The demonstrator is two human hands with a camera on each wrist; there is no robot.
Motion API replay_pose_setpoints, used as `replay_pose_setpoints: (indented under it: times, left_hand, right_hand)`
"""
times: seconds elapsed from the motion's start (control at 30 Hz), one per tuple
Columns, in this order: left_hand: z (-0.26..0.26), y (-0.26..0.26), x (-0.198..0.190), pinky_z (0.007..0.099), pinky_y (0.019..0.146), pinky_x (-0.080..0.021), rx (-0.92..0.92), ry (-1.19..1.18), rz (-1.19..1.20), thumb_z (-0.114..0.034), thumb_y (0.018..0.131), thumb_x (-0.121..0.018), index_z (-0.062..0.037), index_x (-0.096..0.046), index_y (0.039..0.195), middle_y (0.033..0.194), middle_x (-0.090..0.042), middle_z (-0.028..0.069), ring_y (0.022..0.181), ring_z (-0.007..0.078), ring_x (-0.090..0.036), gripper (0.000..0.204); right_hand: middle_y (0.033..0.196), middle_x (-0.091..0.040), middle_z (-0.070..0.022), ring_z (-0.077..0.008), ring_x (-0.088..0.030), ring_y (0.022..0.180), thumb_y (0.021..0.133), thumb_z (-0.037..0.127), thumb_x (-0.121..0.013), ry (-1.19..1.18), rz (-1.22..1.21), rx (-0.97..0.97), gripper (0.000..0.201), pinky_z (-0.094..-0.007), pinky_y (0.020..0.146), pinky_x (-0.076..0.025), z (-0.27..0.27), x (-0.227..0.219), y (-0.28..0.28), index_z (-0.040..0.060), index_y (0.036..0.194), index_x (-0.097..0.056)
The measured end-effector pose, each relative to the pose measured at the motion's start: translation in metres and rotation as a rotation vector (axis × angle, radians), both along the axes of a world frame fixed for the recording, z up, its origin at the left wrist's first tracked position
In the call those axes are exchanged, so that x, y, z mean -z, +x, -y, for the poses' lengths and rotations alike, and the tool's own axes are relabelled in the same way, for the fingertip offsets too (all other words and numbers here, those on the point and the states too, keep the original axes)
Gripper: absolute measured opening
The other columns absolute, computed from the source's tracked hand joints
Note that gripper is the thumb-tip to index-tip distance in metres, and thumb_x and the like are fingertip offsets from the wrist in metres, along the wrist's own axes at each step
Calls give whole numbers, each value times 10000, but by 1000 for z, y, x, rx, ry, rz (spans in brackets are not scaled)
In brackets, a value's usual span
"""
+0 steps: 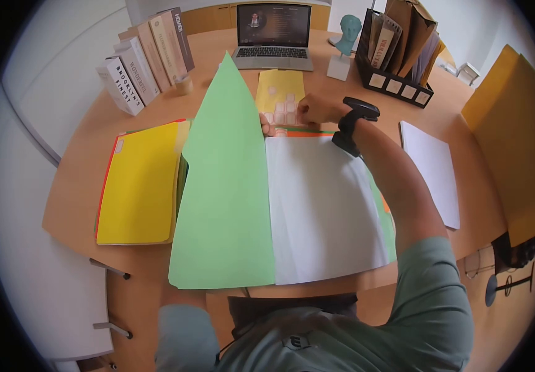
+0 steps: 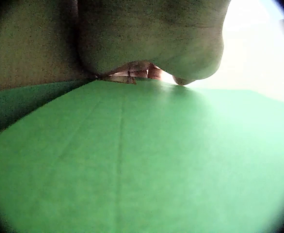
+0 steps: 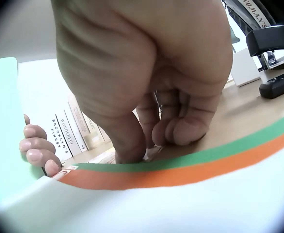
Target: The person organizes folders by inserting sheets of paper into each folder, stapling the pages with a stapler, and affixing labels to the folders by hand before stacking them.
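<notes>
A green paper folder (image 1: 227, 192) lies open at the table's near side, its left cover raised and a stack of white paper (image 1: 326, 211) on its right side. My left hand (image 3: 37, 150) grips the raised cover, its fingers curled over the far edge; the rest of it is hidden behind the cover in the head view. Beyond the folder is a yellow sheet (image 1: 282, 80) bearing small red-edged labels (image 1: 285, 106). Over the sheet's near right corner, my right hand (image 1: 320, 110) pinches a small label (image 3: 154, 153) between thumb and fingers. Green and orange edges (image 3: 180, 177) show below the hand.
Left of the folder lies a yellow folder (image 1: 137, 186). At the back stand books (image 1: 156, 56), a laptop (image 1: 274, 37), a green bust (image 1: 347, 34) and a black file box (image 1: 397, 87). Rightward are white paper (image 1: 430, 173) and a large tan folder (image 1: 515, 136). A black stapler (image 3: 277, 63) shows beside the bust.
</notes>
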State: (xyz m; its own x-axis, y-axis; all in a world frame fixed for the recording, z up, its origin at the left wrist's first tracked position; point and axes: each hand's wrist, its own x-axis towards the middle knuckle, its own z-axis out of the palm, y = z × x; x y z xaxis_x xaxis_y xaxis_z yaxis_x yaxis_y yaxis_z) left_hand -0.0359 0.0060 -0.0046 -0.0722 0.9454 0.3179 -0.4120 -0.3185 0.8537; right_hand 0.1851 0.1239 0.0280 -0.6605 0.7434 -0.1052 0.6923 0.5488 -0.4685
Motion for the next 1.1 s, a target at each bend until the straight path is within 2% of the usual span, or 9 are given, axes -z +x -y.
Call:
replay_pose_setpoints:
  times: [0.23, 0.33, 0.43, 0.53, 0.6, 0.67, 0.87, 0.93, 1.1]
  left_hand:
    - [3, 3, 2, 279, 658, -483, 12, -1, 12, -163, 924, -627, -19, -610, 934, 834, -593, 9, 759, 139, -583, 145]
    - [9, 8, 1, 278, 656, -484, 4, -6, 4, -164, 925, -627, -19, -610, 935, 834, -593, 9, 759, 138, -583, 146]
    - [13, 16, 6, 278, 655, -484, -1, -8, -20, -164, 926, -627, -18, -610, 936, 834, -593, 8, 758, 137, -583, 147]
    - [26, 24, 5, 277, 653, -484, -20, -27, -72, -165, 926, -627, -18, -610, 936, 834, -593, 7, 757, 136, -583, 148]
    - [50, 35, -18, 260, 639, -481, -30, -150, -176, -180, 934, -613, -13, -615, 928, 816, -584, -4, 743, 117, -578, 168]
    - [16, 26, 18, 248, 666, -495, -18, -119, -125, -195, 946, -605, 7, -630, 962, 867, -628, 16, 754, 106, -592, 204]
    - [5, 24, 19, 325, 760, -539, -408, -92, -553, -186, 848, -658, 4, -682, 950, 886, -715, 111, 812, 201, -680, 218]
    - [8, 15, 11, 371, 790, -547, -538, -138, -796, -202, 823, -647, -10, -699, 943, 873, -726, 151, 830, 271, -705, 233]
    - [23, 14, -3, 471, 845, -538, -459, -250, -1023, -258, 837, -608, -48, -710, 947, 939, -721, 204, 913, 385, -691, 258]
  right_hand:
    - [747, -698, -57, -168, -663, 702, 790, 144, -680, -111, -64, 52, 119, -309, 665, -512, 7, -6, -2, 50, 851, -719]
    - [752, -703, -64, -149, -661, 708, 805, 160, -694, 87, -40, 12, 135, -296, 654, -510, 0, 4, 2, 36, 853, -719]
    - [731, -678, -47, -121, -628, 696, 822, 162, -695, -49, -350, 62, 131, -286, 619, -496, -9, 21, 14, 36, 853, -713]
    - [721, -641, -25, -110, -587, 675, 842, 143, -674, 32, -550, 73, 118, -281, 584, -475, -3, 0, 38, 29, 847, -704]
    - [727, -600, -9, -103, -547, 642, 874, 141, -653, -31, -682, 219, 152, -264, 555, -440, 7, -33, 55, -8, 868, -681]
    - [700, -564, 4, -81, -520, 614, 891, 151, -664, -101, -823, 167, 165, -238, 532, -402, 2, -62, 84, -12, 865, -662]
    - [677, -565, 3, -81, -518, 584, 888, 147, -672, 10, -559, 148, 162, -237, 536, -412, 50, -130, 101, -10, 848, -667]
    - [679, -575, -5, -80, -526, 590, 885, 146, -671, 87, -425, 74, 165, -242, 546, -433, 63, -127, 77, -14, 845, -670]
    - [737, -677, -82, -150, -624, 681, 845, 175, -645, -12, -274, -81, 198, -326, 655, -517, 82, -64, 3, -4, 883, -722]
